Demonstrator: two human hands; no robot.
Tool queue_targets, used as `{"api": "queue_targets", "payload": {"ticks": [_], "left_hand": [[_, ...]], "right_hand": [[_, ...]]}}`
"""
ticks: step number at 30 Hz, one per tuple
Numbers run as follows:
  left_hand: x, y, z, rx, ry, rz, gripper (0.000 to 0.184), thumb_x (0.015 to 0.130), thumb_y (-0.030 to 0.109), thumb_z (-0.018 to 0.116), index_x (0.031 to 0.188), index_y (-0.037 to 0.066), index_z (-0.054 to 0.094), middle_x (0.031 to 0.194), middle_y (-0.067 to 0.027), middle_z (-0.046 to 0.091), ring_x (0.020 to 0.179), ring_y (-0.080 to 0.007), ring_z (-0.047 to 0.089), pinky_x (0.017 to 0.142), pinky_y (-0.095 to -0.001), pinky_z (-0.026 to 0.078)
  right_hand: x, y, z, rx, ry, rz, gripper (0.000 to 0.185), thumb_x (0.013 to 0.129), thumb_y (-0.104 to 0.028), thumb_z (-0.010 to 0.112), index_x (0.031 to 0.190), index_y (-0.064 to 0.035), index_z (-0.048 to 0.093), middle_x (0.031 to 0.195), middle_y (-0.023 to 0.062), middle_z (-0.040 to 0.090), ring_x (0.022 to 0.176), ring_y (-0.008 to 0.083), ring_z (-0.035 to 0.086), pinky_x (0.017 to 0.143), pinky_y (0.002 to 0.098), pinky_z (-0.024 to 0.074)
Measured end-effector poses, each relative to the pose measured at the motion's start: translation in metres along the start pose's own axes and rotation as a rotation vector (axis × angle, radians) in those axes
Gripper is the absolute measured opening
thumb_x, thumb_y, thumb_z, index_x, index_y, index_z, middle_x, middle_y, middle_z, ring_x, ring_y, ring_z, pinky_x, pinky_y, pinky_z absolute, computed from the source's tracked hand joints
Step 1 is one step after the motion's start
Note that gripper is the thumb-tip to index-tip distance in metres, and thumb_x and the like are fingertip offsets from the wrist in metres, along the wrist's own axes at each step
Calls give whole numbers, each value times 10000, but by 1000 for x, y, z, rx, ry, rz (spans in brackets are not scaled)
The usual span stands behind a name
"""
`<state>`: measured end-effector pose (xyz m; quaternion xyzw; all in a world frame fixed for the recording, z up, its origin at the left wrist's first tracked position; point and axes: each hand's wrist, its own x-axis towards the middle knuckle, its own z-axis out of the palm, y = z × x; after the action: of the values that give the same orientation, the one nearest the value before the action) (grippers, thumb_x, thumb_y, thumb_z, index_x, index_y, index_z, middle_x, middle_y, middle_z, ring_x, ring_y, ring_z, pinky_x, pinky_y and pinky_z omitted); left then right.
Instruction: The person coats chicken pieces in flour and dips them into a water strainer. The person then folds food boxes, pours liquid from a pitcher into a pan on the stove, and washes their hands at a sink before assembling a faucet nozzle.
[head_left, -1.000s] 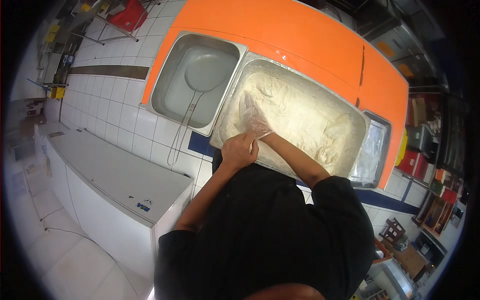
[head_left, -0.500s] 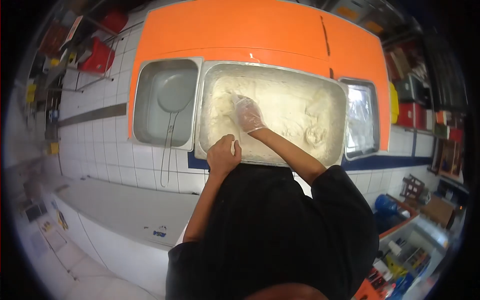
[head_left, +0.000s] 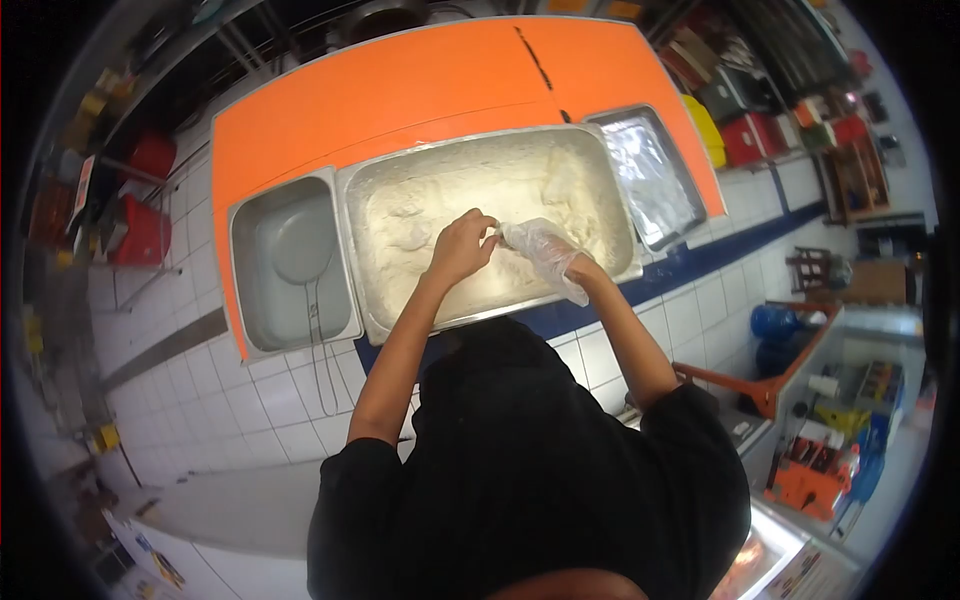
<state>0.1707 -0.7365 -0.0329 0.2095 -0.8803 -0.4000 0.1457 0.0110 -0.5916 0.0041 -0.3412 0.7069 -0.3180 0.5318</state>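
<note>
My left hand [head_left: 463,248] is bare and reaches over the metal pan [head_left: 480,148] of white flour-like powder [head_left: 440,270]. Its thumb and fingers close at the fingertip end of the clear plastic glove [head_left: 545,250] that covers my right hand [head_left: 550,262]. The right hand points left over the powder, fingers stretched out inside the loose, wrinkled glove. The glove's cuff hangs slack near the wrist. Lumpy pieces coated in powder [head_left: 560,185] lie toward the pan's right side; what they are cannot be made out.
Left of the pan, a deep metal tray [head_left: 240,290] holds a round strainer [head_left: 303,245], its long handle sticking out over the front. A foil-lined tray [head_left: 650,175] sits on the right. Behind them stretches the orange counter [head_left: 400,100]. A white chest-like unit [head_left: 240,510] stands lower left.
My gloved right hand has lifted out of the powder at the pan's left and moved right. My left hand has come from the pan's front edge to the glove's fingertips. The view has turned.
</note>
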Motion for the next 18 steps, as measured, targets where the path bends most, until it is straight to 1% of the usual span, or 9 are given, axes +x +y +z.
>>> {"api": "queue_targets", "payload": {"ticks": [3,6,9,10,11,13,15,17,18], "left_hand": [[16,9,22,-55,-59,62,121,848,165,715,925,73,728,814,-95,616,756,-301,625,694,-413,491],[28,22,46,-58,-129,46,80,828,142,703,864,72,718,843,-106,661,827,-309,673,721,-434,527],[36,29,66,82,-78,84,59,808,121,682,836,77,710,864,-118,678,841,-329,682,729,-446,535],[39,30,72,124,-75,93,60,803,120,679,830,76,708,867,-123,678,855,-333,683,735,-448,536],[41,30,77,167,-69,101,60,798,120,676,823,75,706,870,-127,679,869,-337,684,741,-451,538],[48,22,93,263,-82,114,82,790,132,680,844,74,704,889,-136,677,893,-344,682,747,-456,539],[52,9,107,374,-111,111,139,786,156,693,898,75,702,923,-146,674,914,-350,676,748,-460,537],[25,41,90,295,31,92,276,783,198,715,1020,58,685,975,-162,653,948,-355,655,773,-470,533],[8,55,83,287,177,170,324,784,220,724,1053,48,671,974,-155,640,933,-349,639,767,-461,524]], "right_hand": [[-9,38,-23,-112,96,-10,488,1014,-391,517,1277,-3,651,1220,165,686,1142,259,618,1033,374,434],[-9,92,-42,-289,205,-75,499,1015,-399,520,1284,3,641,1211,155,690,1141,263,619,1035,367,436],[-10,142,-59,-472,286,-164,510,1016,-408,522,1290,9,632,1203,145,694,1141,266,620,1038,360,437],[-22,129,-58,-530,297,-205,514,1017,-411,522,1293,10,629,1200,142,696,1141,267,620,1038,357,438],[-38,117,-68,-486,208,-122,510,1018,-399,515,1309,7,617,1210,151,693,1151,282,620,1038,370,443],[-94,25,-74,-414,39,57,503,1021,-376,500,1341,1,593,1231,169,689,1173,313,619,1037,394,452],[-99,67,-83,-610,47,-202,450,1018,-328,486,1308,-5,608,1235,199,681,1166,380,619,1009,432,473],[-112,70,-78,-784,-71,-131,398,865,-210,600,1176,28,670,1169,269,662,1111,406,629,985,460,485],[-112,86,-70,-914,-37,-228,339,829,-186,611,1092,14,689,1096,249,666,1065,391,636,961,462,491]]}}
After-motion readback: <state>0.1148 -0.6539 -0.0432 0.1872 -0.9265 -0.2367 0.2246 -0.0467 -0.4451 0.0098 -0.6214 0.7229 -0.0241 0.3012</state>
